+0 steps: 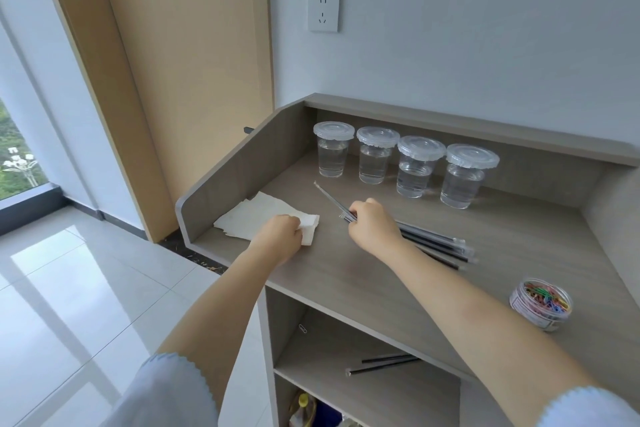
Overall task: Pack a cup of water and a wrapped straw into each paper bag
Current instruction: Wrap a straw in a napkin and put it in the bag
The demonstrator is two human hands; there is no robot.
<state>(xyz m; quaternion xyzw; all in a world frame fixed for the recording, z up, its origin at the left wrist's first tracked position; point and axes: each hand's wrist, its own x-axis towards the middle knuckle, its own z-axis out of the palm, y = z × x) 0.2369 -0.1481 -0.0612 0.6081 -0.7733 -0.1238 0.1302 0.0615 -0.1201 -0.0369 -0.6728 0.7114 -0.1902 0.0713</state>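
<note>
Cups: four clear plastic cups stand in a row along the back of your desk, each part-filled with water and capped with a clear lid; you see no print on them.
Paper bags: a flat stack of white paper bags lies at the left end of the desk, against the raised side wall; no writing shows on them.
Left hand: your left hand rests on the right corner of the stack, with the fingers curled and pinching the top bag's edge.
Straws: black straws in clear wrappers lie in a loose bundle near the middle of the desk, well in front of the cups.
Right hand: your right hand has its fingers closed round one wrapped straw, whose far end points up-left toward the cups.
Jar: a small clear jar of coloured paper clips stands at the right front; its label is too small for you to read.
Shelf below: two more black straws lie on the shelf under the desk.
</note>
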